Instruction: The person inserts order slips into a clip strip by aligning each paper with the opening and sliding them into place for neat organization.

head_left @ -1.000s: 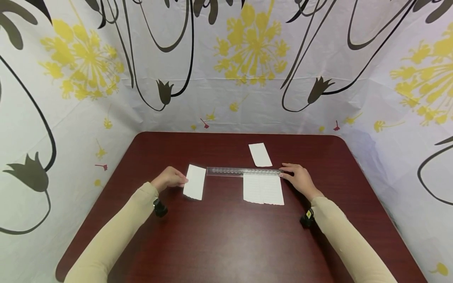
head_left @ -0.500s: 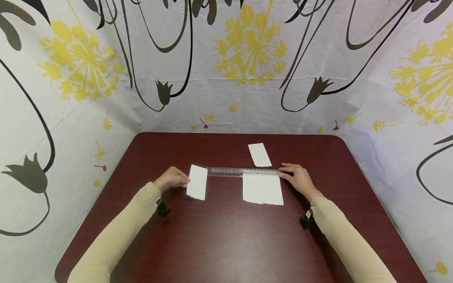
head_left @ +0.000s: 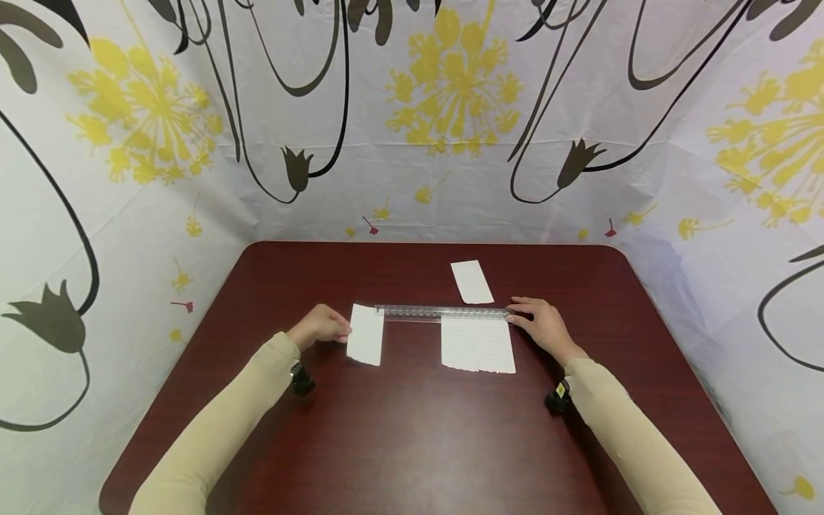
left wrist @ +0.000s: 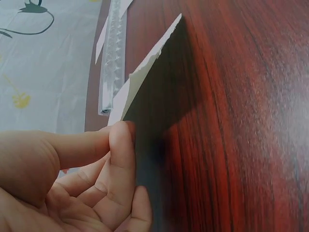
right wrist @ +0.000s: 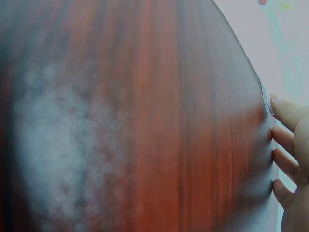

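Observation:
My left hand (head_left: pixel 320 325) pinches the left edge of a white piece of paper (head_left: pixel 365 335) between thumb and fingertips. The paper's near edge is ragged, and in the left wrist view it stands tilted up from the table. Its upper right corner overlaps the left end of a clear plastic ruler (head_left: pixel 412 312). At the ruler's other end, my right hand (head_left: pixel 543 325) holds it with thumb and forefinger. Two lined paper pieces (head_left: pixel 458 345) with torn near edges lie side by side along the ruler's near edge, close to the right hand.
Another white paper piece (head_left: pixel 472 282) lies slanted on the table behind the ruler. The dark red-brown table (head_left: pixel 399 436) has rounded far corners. A white cloth (head_left: pixel 450 186) with printed flowers hangs close around its back and sides.
My left hand has moved to the right with the paper, which now overlaps the ruler's left end and sits slightly nearer to me. The right hand and ruler have stayed in place.

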`<state>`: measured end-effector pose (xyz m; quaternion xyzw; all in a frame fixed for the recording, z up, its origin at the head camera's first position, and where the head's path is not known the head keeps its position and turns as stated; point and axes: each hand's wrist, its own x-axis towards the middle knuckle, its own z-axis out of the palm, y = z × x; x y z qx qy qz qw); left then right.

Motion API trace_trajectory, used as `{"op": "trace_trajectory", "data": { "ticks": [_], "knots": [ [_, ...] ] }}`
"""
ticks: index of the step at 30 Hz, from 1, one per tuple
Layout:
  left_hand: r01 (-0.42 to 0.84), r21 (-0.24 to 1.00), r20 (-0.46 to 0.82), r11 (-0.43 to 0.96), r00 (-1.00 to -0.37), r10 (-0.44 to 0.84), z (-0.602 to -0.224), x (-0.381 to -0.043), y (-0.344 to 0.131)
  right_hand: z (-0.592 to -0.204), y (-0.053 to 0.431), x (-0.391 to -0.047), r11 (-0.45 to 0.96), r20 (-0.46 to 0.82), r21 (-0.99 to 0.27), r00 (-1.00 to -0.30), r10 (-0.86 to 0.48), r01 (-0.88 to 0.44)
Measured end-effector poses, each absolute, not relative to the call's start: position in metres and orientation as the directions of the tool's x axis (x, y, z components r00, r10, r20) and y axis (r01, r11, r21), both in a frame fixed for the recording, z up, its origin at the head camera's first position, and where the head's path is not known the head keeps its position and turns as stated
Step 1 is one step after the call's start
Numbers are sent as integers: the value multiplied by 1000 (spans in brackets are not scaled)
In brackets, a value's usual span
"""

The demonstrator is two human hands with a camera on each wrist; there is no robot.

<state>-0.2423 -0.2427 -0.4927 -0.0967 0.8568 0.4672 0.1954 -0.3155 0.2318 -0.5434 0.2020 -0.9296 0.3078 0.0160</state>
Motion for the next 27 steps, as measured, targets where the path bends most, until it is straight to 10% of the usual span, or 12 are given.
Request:
{"op": "trace_trajectory", "data": {
  "ticks": [27],
  "knots": [
    [-282, 730, -347, 622, -938, -19, -487, -238, -232, -544, 233, -316, 733, 152, -557, -915, -373, -391]
  ]
}}
